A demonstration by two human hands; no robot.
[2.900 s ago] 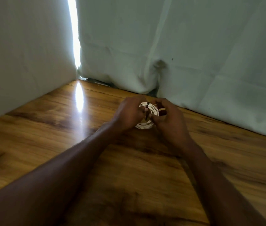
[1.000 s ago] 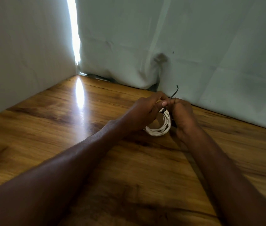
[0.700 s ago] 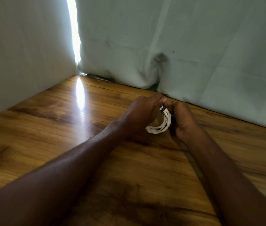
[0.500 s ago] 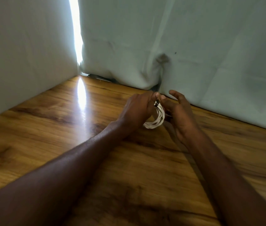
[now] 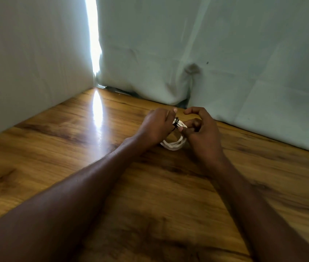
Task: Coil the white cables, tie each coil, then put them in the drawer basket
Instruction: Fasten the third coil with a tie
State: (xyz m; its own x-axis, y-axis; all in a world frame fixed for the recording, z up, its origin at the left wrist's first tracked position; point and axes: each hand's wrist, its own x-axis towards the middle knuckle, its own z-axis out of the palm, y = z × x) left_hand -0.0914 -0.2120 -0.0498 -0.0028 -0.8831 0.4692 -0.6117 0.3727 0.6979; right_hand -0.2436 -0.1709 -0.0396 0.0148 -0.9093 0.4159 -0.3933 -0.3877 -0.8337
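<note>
Right hand (image 5: 203,133) has reopened beside the coil (image 5: 174,144); cloth wall (image 5: 225,53) close behind.

- Both forearms are reaching forward from the near edge and converging toward the middle.
- The left hand (image 5: 156,127) is turning its back to the camera, fingers curling round the white cable coil (image 5: 174,145), thumb pointing up.
- The right hand (image 5: 202,135) is sitting just beside it, fingers bending inward, fingertips (image 5: 184,129) meeting the coil's upper part; forefinger and thumb are arching above.
</note>
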